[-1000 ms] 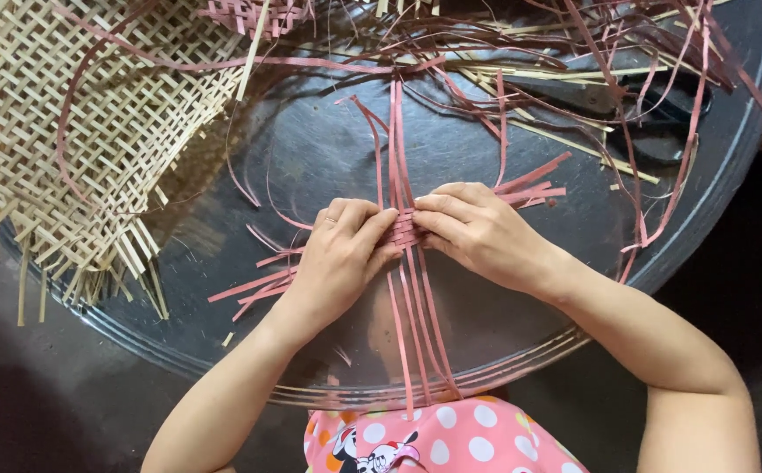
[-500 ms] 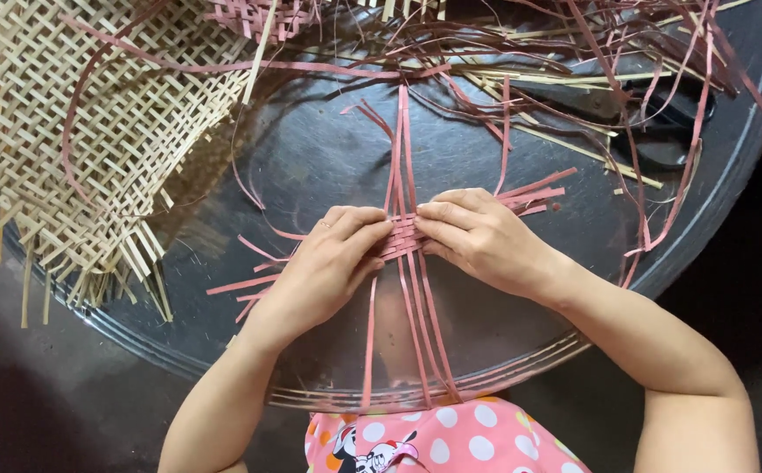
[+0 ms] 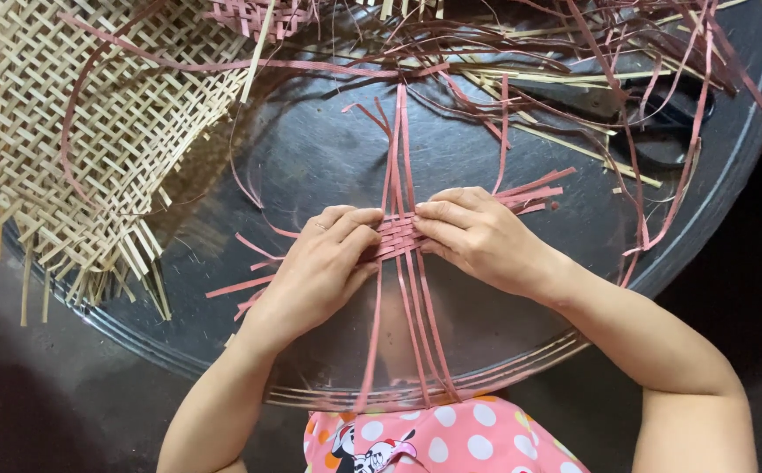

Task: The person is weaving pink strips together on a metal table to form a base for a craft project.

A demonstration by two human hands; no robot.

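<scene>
A small cross of woven pink strips (image 3: 398, 235) lies on a round dark metal tray (image 3: 311, 158). Long pink strips run up and down from it, shorter ones stick out left and right. My left hand (image 3: 324, 263) presses on the left side of the weave, fingertips pinching the strips. From the right, my right hand (image 3: 477, 235) holds the crossing with thumb and fingers closed on it. The middle of the weave is partly hidden under my fingers.
A large natural-coloured woven bamboo mat (image 3: 74, 131) overlaps the tray's upper left. Loose pink and tan strips (image 3: 556, 70) pile along the tray's far edge, with a small pink woven piece (image 3: 258, 16) at top and a dark tool (image 3: 661, 114) at upper right. Dark floor surrounds the tray.
One pink strip has swung out to hang down to the left of the bundle. Both hands stay on the weave, fingers shifted slightly.
</scene>
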